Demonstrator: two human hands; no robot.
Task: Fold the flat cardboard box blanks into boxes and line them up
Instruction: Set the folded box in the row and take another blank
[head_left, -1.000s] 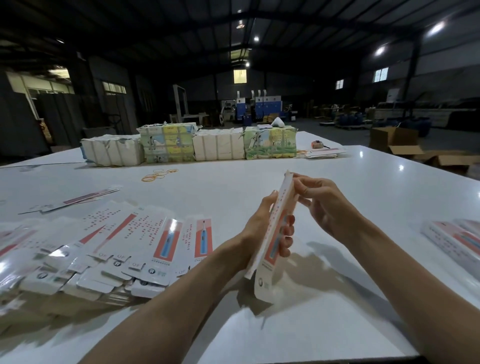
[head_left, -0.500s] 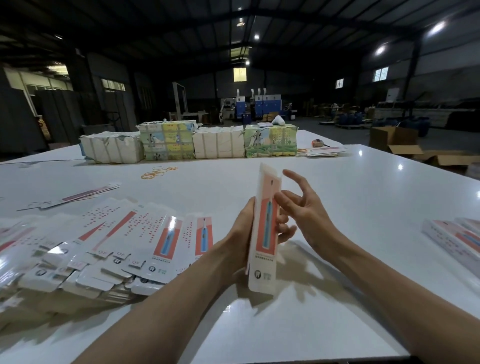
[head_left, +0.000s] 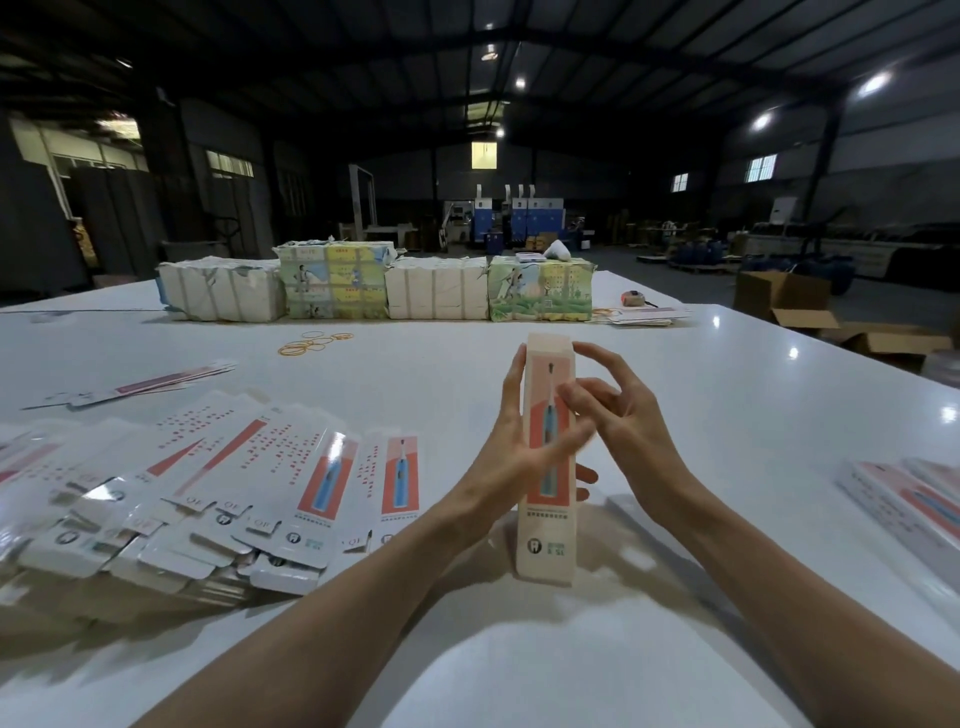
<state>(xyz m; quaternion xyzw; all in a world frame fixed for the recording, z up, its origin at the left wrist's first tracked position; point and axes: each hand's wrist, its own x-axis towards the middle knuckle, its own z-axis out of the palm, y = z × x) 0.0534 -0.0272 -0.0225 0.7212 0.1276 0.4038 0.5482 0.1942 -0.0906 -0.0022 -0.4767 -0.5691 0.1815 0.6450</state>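
A tall narrow toothbrush box (head_left: 548, 530), white and coral with a blue brush printed on it, stands upright above the white table (head_left: 727, 395), its front face toward me. My left hand (head_left: 511, 457) grips it from the left, thumb across the front and fingertips showing past its right edge. My right hand (head_left: 618, 421) is at the box's upper right with fingers loosely bent; whether it touches the box is unclear. A fanned pile of flat box blanks (head_left: 208, 493) lies at the left. Finished boxes (head_left: 904, 499) lie at the right edge.
Wrapped bundles (head_left: 374, 288) stand in a row at the table's far side, with rubber bands (head_left: 311, 343) in front of them. A lone blank (head_left: 140, 387) lies far left. More blanks and a tape measure (head_left: 631, 299) lie far right. Open cartons (head_left: 784, 299) sit on the floor beyond.
The box has been turned from edge-on and tilted to upright with its front facing me. My right hand has moved in closer to the box's upper right side.
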